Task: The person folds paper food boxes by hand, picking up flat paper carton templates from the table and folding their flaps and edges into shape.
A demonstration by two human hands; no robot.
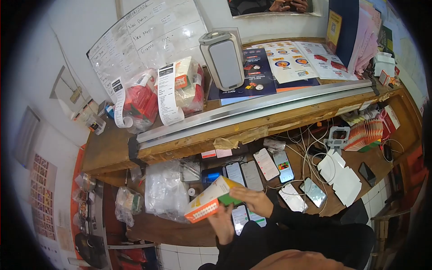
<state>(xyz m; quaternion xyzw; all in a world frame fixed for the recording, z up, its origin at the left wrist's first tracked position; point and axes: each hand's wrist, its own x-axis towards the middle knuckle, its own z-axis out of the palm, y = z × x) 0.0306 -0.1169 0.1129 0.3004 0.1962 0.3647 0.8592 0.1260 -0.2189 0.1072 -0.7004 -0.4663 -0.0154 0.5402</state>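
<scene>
A small takeaway food box (210, 199) in white, orange, yellow and green is held tilted over the lower desk, between both of my hands. My left hand (222, 225) grips it from underneath, its fingers partly hidden by the carton. Across the green and yellow end, the fingers of my right hand (251, 200) are closed on the box. Just under my hands lies a phone (240, 218) with a lit screen. A stack of clear plastic bags (166, 189) rests to the left of the carton.
Several phones, including one with a pinkish screen (266, 164), lie among white cables (310, 148). A wooden shelf (189, 146) overhangs the desk, carrying bagged orders with receipts (168, 96) and a speaker-like device (225, 63). Folded cartons (366, 135) stand at right.
</scene>
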